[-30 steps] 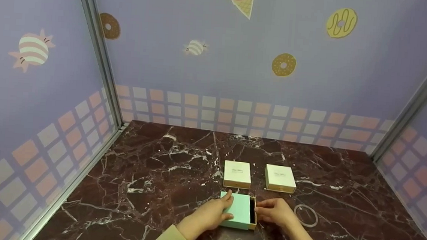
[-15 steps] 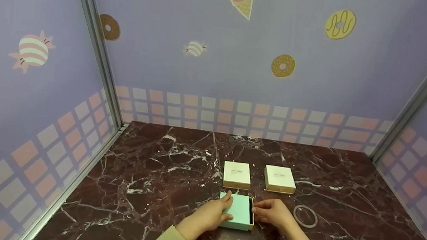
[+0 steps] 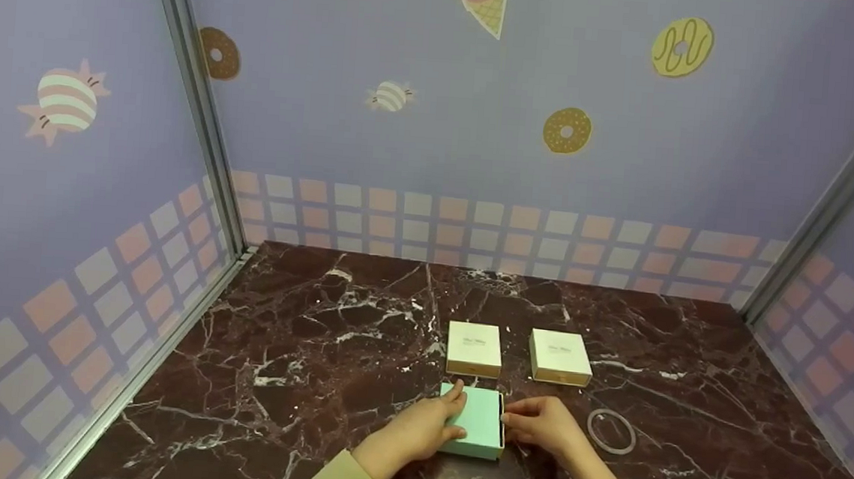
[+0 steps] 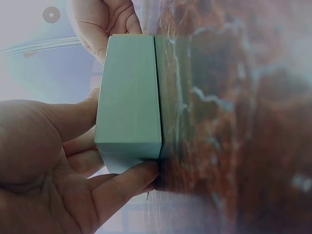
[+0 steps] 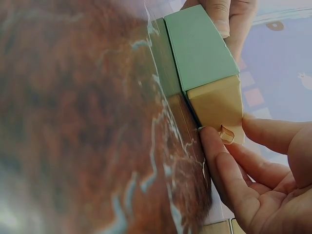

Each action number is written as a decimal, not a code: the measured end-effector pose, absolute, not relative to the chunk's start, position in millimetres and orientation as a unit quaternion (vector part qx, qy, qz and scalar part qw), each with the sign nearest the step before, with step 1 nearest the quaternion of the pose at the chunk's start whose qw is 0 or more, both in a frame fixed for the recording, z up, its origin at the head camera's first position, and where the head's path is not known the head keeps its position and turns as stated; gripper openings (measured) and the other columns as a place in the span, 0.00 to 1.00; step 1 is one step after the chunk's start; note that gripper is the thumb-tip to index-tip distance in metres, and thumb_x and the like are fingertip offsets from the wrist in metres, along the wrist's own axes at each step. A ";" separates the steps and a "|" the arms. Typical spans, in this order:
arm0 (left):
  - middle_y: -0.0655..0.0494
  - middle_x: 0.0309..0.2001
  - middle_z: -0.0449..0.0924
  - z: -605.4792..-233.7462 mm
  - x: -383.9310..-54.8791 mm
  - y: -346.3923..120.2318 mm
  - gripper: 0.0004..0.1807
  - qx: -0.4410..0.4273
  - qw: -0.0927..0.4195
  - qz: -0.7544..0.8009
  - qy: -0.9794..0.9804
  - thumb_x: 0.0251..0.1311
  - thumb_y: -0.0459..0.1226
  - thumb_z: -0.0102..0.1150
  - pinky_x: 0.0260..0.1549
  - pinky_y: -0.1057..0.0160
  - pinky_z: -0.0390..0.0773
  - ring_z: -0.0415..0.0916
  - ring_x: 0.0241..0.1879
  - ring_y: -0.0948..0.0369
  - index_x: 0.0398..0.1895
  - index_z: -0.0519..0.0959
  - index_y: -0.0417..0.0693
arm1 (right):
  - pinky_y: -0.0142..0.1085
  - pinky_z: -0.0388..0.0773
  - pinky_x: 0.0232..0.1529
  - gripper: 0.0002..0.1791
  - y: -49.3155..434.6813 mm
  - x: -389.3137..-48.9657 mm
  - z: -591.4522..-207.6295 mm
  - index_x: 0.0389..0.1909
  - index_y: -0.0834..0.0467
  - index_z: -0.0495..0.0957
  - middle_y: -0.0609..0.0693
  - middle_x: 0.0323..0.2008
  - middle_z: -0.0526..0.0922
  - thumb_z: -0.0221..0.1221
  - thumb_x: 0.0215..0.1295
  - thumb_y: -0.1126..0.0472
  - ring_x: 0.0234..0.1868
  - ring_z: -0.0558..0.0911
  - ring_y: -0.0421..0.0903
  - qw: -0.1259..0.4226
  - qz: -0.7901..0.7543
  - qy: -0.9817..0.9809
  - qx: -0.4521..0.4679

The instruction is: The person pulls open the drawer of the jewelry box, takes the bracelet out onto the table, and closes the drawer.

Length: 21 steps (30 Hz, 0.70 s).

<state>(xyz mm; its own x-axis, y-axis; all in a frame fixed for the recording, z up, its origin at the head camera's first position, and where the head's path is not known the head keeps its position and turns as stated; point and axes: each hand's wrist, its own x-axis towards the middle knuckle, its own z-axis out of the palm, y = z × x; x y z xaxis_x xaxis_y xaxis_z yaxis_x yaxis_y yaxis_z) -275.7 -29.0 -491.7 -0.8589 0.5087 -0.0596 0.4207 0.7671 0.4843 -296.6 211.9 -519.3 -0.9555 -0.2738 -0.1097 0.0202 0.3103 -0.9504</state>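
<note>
A mint green drawer box (image 3: 478,420) lies on the marble-patterned table. My left hand (image 3: 418,427) grips its sleeve from the left, thumb across the top; the left wrist view has fingers at the end of the sleeve (image 4: 129,92). On the right side, the gold drawer (image 5: 214,102) sticks out of the sleeve by a narrow strip. My right hand (image 3: 545,426) holds the drawer's front between thumb and fingers, around a small ribbon pull tab (image 5: 226,135). What the drawer contains is hidden.
Two cream boxes with gold sides, a left one (image 3: 474,348) and a right one (image 3: 560,356), stand just behind. A pale ring (image 3: 611,431) lies right of my right hand. Patterned panels (image 3: 398,222) wall in the table (image 3: 297,381) at the back and sides.
The gold drawer has slid left into the mint sleeve, narrowing the dark gap. My right hand has moved left with it. My left hand has stayed in place.
</note>
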 end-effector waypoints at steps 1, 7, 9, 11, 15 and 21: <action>0.45 0.81 0.55 -491.6 -275.4 -29.0 0.37 0.248 0.094 0.234 0.935 0.69 0.45 0.62 0.73 0.52 0.72 0.68 0.74 0.47 0.77 0.64 0.39 | 0.34 0.90 0.37 0.20 211.8 -297.0 -519.8 0.50 0.81 0.80 0.65 0.40 0.89 0.66 0.68 0.67 0.34 0.89 0.43 0.125 -0.580 0.801 -0.079; 0.46 0.81 0.55 -491.0 -274.5 -29.0 0.38 0.244 0.095 0.240 0.935 0.69 0.45 0.62 0.73 0.51 0.72 0.68 0.74 0.47 0.77 0.64 0.39 | 0.33 0.89 0.36 0.20 210.8 -298.1 -523.9 0.50 0.81 0.80 0.64 0.40 0.89 0.65 0.68 0.65 0.34 0.90 0.45 0.114 -0.562 0.815 -0.079; 0.46 0.81 0.55 -491.1 -274.5 -29.2 0.38 0.245 0.094 0.238 0.935 0.69 0.45 0.62 0.73 0.52 0.72 0.68 0.74 0.47 0.77 0.64 0.39 | 0.33 0.89 0.36 0.20 210.4 -298.7 -524.7 0.50 0.81 0.80 0.65 0.39 0.89 0.65 0.69 0.65 0.34 0.90 0.45 0.113 -0.559 0.818 -0.078; 0.45 0.81 0.55 -491.0 -274.4 -29.3 0.37 0.247 0.091 0.236 0.935 0.69 0.45 0.62 0.72 0.52 0.73 0.68 0.74 0.47 0.77 0.65 0.39 | 0.34 0.90 0.36 0.20 210.2 -298.6 -524.7 0.50 0.81 0.80 0.65 0.40 0.89 0.65 0.69 0.65 0.34 0.90 0.46 0.113 -0.559 0.818 -0.078; 0.46 0.81 0.56 -490.6 -274.1 -29.4 0.37 0.246 0.090 0.239 0.935 0.69 0.45 0.62 0.72 0.52 0.73 0.69 0.73 0.47 0.77 0.65 0.39 | 0.35 0.90 0.37 0.20 209.8 -297.5 -523.4 0.50 0.81 0.80 0.64 0.40 0.89 0.65 0.69 0.65 0.34 0.90 0.44 0.113 -0.562 0.816 -0.079; 0.46 0.81 0.57 -490.2 -273.5 -29.4 0.37 0.242 0.088 0.239 0.936 0.69 0.45 0.62 0.71 0.52 0.74 0.69 0.73 0.47 0.77 0.66 0.40 | 0.37 0.91 0.38 0.20 208.7 -296.2 -522.6 0.50 0.80 0.81 0.64 0.40 0.89 0.66 0.69 0.65 0.35 0.89 0.44 0.109 -0.556 0.820 -0.081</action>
